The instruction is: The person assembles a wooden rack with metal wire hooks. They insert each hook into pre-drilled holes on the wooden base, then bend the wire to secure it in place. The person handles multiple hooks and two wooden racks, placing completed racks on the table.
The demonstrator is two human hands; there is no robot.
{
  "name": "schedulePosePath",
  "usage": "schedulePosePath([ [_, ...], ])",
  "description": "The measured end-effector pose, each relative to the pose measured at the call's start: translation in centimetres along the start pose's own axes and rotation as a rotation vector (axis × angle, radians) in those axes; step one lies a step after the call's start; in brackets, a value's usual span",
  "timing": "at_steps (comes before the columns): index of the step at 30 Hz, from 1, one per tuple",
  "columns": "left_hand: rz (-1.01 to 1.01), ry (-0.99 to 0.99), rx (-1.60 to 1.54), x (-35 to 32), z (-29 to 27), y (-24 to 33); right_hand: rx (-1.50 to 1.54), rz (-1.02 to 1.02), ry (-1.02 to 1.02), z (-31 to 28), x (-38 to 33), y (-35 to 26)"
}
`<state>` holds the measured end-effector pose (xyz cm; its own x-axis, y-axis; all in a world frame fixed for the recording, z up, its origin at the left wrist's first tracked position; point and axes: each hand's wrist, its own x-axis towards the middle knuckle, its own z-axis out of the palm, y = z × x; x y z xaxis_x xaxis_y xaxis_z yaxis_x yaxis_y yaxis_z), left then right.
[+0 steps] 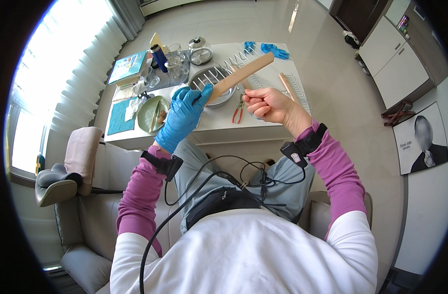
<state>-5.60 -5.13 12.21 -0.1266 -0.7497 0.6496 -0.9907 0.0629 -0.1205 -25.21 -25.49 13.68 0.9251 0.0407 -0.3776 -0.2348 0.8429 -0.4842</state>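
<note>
My left hand (182,112), in a blue glove, grips the near end of a wooden bar (243,75) with a row of thin wire prongs along it, like part of a dish rack. The bar is held tilted above the table, its far end up to the right. My bare right hand (268,105) is closed in a pinch just below the bar; what its fingers hold, if anything, I cannot make out. Red-handled pliers (238,111) lie on the table beside the right hand. Behind the bar, partly hidden, sits a round metal basin (227,98).
A similar wooden bar (286,87) with wire prongs lies at the table's right. Blue gloves (275,51), a glass pot (200,51), a dark blue flask (159,58) and books (128,67) stand farther back. A green plate (146,120) lies front left. Cables (219,174) cross my lap.
</note>
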Motion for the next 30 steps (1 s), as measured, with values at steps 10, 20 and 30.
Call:
schedulePosePath([
  [10,0.035,-0.076,-0.01,-0.1,0.6,0.3,-0.248,-0.082,0.086,1.1,-0.3,0.2],
  [20,-0.039,-0.236,-0.026,0.8,0.3,0.5,-0.299,-0.17,0.179,0.1,0.6,1.6],
  [30,-0.114,-0.175,-0.197,3.6,1.4,1.9,-0.396,-0.162,0.217,0.2,1.1,2.8],
])
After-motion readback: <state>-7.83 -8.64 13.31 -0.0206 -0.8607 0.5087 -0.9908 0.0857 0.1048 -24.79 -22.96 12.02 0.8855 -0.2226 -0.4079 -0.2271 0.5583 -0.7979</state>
